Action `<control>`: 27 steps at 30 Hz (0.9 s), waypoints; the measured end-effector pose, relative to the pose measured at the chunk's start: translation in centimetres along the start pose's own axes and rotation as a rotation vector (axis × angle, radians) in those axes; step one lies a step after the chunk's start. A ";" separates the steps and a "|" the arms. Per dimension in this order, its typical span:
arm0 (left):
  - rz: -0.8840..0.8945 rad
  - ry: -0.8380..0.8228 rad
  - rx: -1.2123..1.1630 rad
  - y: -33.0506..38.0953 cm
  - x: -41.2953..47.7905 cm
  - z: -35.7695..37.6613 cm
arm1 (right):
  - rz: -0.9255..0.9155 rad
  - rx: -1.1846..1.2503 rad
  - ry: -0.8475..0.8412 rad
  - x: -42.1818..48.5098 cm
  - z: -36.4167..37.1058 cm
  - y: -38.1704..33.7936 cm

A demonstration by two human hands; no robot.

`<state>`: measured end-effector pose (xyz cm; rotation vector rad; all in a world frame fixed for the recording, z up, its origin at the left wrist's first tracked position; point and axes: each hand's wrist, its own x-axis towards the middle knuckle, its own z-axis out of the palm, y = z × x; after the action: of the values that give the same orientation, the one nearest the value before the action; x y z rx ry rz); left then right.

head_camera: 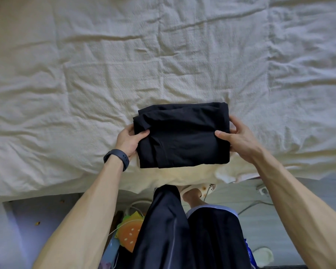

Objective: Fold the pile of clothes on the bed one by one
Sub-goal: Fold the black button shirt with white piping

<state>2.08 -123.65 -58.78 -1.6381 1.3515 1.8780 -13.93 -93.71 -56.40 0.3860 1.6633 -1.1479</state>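
Observation:
A black garment (184,136), folded into a thick square, is held just above the near edge of the bed (105,74). My left hand (129,141) grips its left side, thumb on top and fingers hidden underneath. My right hand (236,137) grips its right side the same way, thumb lying over the cloth. A dark band sits on my left wrist. No other clothes show on the cream bedspread.
The wrinkled cream bedspread fills the upper view. Below the bed edge I see my legs in dark shorts, a slippered foot (194,195), a burger-shaped toy (130,232), cables and a white socket (263,190) on the floor.

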 end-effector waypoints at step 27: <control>0.560 -0.465 0.345 12.5 -33.2 37.6 | -0.516 0.494 0.524 -36.9 -31.5 3.9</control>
<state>-19.81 -89.02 -27.27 -0.6366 1.8937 1.9779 -13.42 -55.76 -26.02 0.6292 1.9801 -1.9877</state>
